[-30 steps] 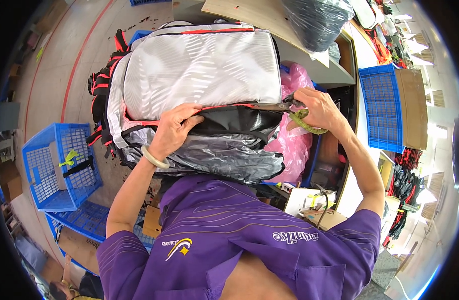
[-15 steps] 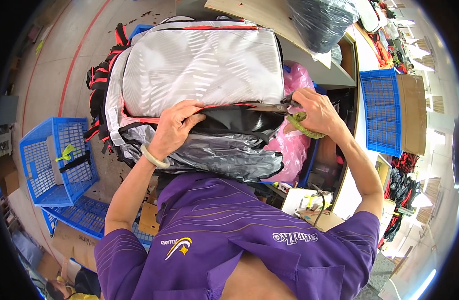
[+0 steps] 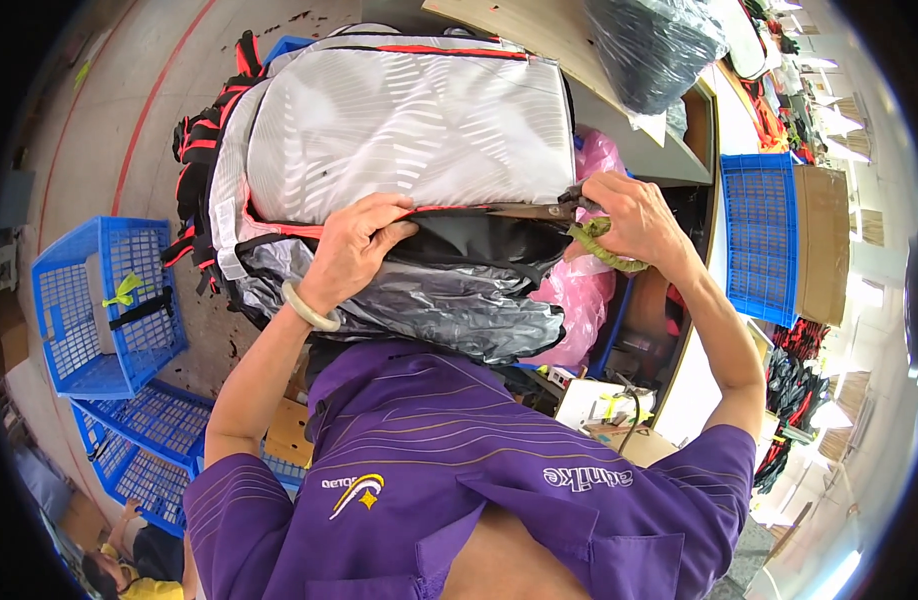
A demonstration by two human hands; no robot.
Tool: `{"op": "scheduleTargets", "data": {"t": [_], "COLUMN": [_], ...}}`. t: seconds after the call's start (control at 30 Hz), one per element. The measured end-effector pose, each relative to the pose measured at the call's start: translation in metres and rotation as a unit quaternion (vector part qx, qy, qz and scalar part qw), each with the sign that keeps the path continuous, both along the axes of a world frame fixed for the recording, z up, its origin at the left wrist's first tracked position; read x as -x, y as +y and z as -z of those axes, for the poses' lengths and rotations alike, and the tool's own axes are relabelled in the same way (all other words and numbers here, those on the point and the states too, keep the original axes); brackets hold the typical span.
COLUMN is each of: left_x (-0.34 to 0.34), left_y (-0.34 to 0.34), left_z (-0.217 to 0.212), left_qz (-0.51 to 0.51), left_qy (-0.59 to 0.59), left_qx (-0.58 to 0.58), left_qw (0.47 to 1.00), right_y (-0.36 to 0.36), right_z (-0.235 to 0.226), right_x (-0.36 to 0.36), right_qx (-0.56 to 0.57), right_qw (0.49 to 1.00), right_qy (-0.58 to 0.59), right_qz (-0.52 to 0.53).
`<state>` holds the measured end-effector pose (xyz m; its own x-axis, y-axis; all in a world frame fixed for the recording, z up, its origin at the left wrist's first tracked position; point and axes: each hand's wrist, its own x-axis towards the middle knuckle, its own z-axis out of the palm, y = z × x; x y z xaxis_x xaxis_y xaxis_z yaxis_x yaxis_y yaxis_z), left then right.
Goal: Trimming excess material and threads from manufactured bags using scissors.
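A grey-white patterned bag (image 3: pixel 409 130) with black and red edging lies in front of me, its lower side gaping over a black lining (image 3: pixel 479 236). My left hand (image 3: pixel 357 250) is closed, pinching the red-trimmed edge (image 3: pixel 444 208) of the opening between thumb and fingers. At the right end of that edge, my right hand (image 3: pixel 637 218) grips a pair of scissors (image 3: pixel 539 211). Their handle loop is wrapped in green cloth (image 3: pixel 604 246). The dark blades point left along the trim; whether they touch it I cannot tell. Crinkled silvery-grey fabric (image 3: pixel 449 315) bulges nearest my body.
Pink plastic (image 3: pixel 582 300) bunches right of the bag. Blue crates (image 3: pixel 109 300) stand on the floor at left, and another blue crate (image 3: pixel 759 240) is at right beside cardboard. A black plastic sack (image 3: pixel 654 50) sits on a board at upper right. Another person (image 3: pixel 144 565) is at lower left.
The whole view has shifted slightly. Both hands keep nearly the same places on the trim and the scissors, with the bag a little to the right in the picture.
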<state>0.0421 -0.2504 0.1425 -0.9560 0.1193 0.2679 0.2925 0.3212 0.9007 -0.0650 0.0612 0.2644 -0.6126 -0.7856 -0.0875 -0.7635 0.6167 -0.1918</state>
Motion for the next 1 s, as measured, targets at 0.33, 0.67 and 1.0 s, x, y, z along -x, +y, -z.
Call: {"op": "scheduleTargets", "data": {"t": [0.33, 0.67, 1.0], "left_x": [-0.005, -0.016, -0.019], "left_y": [0.004, 0.009, 0.008], "left_z": [-0.005, -0.013, -0.005], "left_qz": [-0.072, -0.183, -0.196], "left_qy": [0.030, 0.128, 0.151], "left_qx": [0.066, 0.197, 0.199], "left_qw": [0.995, 0.955, 0.948], "right_y": [0.000, -0.066, -0.070], "right_z": [0.012, 0.019, 0.022], "right_x": [-0.006, 0.022, 0.026], "right_qx": [0.060, -0.049, -0.040], "right_qw": [0.989, 0.991, 0.984], "right_qy": [-0.106, -0.099, -0.134], "right_qz": [0.085, -0.070, -0.107]}}
